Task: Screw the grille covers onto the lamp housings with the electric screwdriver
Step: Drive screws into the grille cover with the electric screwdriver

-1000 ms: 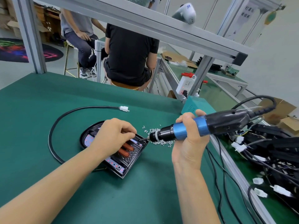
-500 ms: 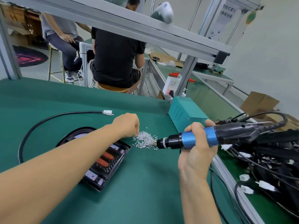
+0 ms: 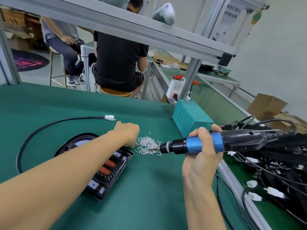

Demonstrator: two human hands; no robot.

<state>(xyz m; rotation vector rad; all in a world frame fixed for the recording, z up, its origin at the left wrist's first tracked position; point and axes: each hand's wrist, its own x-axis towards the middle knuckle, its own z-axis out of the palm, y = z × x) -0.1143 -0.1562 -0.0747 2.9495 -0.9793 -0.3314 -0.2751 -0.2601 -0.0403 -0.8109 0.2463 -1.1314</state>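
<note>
A black lamp housing (image 3: 106, 170) with its grille cover and two orange lenses lies on the green table, partly under my left forearm. Its black cable (image 3: 49, 125) curls around it and ends in a white plug. A pile of small silver screws (image 3: 147, 145) lies just right of the housing. My left hand (image 3: 129, 135) reaches into the pile's left edge with its fingers curled down; whether they pinch a screw is hidden. My right hand (image 3: 201, 156) grips the blue and black electric screwdriver (image 3: 204, 144), held level, its bit over the pile's right side.
A teal power box (image 3: 189, 118) stands behind the screwdriver. A heap of black lamps and cables with white plugs (image 3: 274, 171) fills the right side past the table's metal edge. Two people sit at benches beyond the far edge. An aluminium frame crosses overhead.
My left hand left the lamp housing and moved right to the screw pile. The screwdriver drew back from the housing and now hovers by the screws. The view shifted left and down.
</note>
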